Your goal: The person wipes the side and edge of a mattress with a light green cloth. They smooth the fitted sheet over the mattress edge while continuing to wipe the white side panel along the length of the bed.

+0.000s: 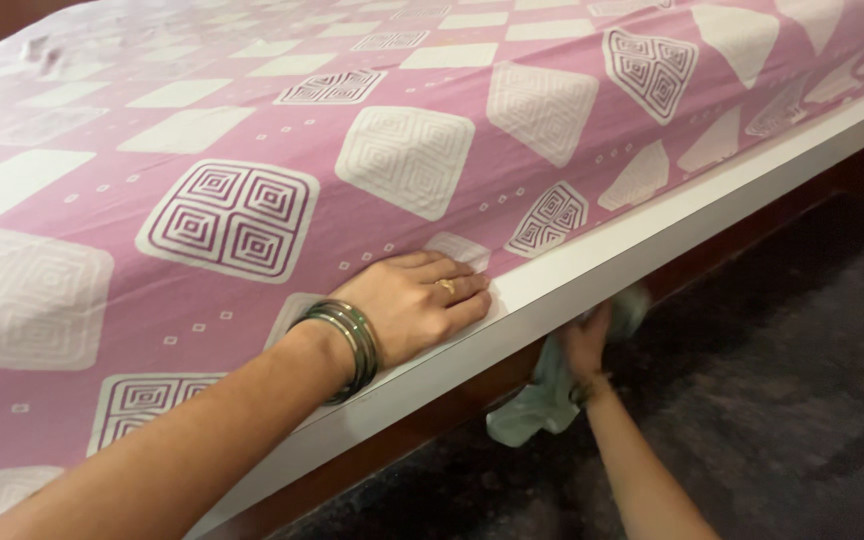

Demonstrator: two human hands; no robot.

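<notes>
- The left hand lies flat, fingers spread, on the pink cotton bedsheet with white square patterns, seemingly bracing at the bed's edge.
- Just below, the right hand clutches a pale green crumpled cloth against the underside of the white bed frame ledge, above the dark floor.

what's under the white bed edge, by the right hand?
Under the white bed edge: the right hand gripping a pale green cloth, a reddish-brown frame and dark floor. The overhang hides the fingertips and anything deeper.
</notes>
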